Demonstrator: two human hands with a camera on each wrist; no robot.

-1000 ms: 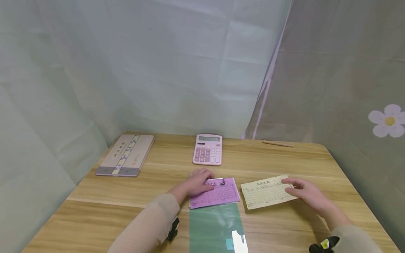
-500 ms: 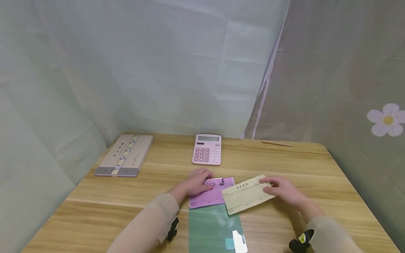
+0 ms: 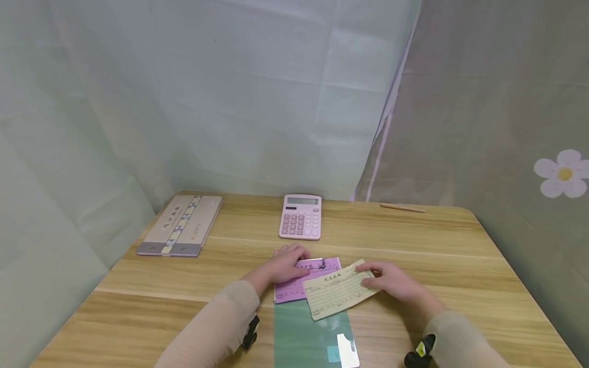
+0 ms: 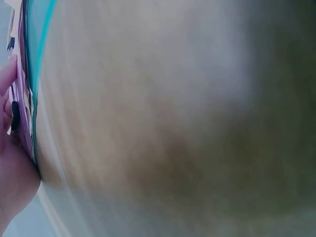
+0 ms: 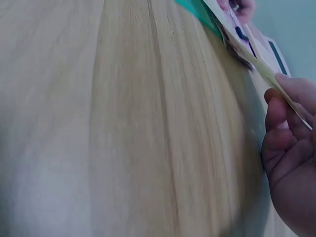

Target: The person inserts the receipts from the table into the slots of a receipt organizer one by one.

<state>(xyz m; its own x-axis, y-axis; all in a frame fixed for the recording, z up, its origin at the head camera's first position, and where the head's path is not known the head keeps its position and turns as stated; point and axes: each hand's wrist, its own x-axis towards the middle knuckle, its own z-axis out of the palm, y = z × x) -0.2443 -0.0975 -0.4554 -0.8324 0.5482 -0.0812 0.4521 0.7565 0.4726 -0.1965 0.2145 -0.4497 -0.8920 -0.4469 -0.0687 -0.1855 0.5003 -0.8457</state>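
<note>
A green see-through clipboard (image 3: 308,332) lies at the table's front, with a pink printed form (image 3: 287,291) at its top under a metal clip (image 3: 313,263). My left hand (image 3: 287,263) holds the clipboard at the clip, its thumb lying over the pink form. Between thumb and fingers my right hand (image 3: 395,281) pinches the right end of a pale yellow printed form (image 3: 338,291). This yellow form overlaps the pink one and the green board in the head view. In the right wrist view, the yellow form (image 5: 266,74) appears edge-on, raised off the table.
A pink calculator (image 3: 300,217) lies behind the clipboard. At the back left is a beige and grey book-like folder (image 3: 181,225) with a patterned band. A thin brown pen-like stick (image 3: 402,208) lies near the back edge. Pale curtains hang around the wooden table (image 3: 230,332).
My right hand has carried the yellow form leftward and slightly nearer, from beside the clipboard to over the pink form. My left hand has stayed at the clip.
</note>
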